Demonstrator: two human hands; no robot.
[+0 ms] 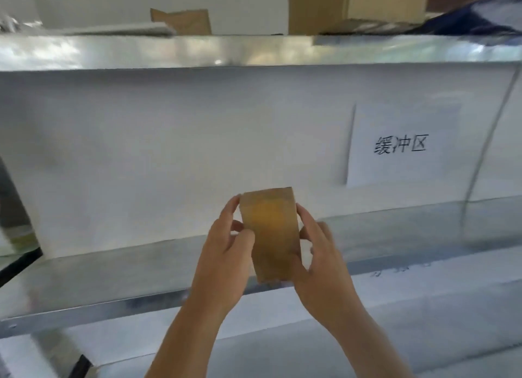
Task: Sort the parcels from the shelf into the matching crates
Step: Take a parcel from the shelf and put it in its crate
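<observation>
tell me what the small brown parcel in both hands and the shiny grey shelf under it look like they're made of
The small brown parcel looks like cardboard, possibly wrapped in glossy tape: tan, flat-faced, with a yellowish sheen, though motion blur leaves this open. The left hand and right hand grip its sides. The shiny grey shelf looks like bare sheet metal, likely galvanised steel: silvery, with mottled reflections and a folded front lip.

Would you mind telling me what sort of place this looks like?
Probably a parcel sorting or storage room: metal shelf, cardboard boxes stacked above, and a printed zone sign on the wall.
</observation>
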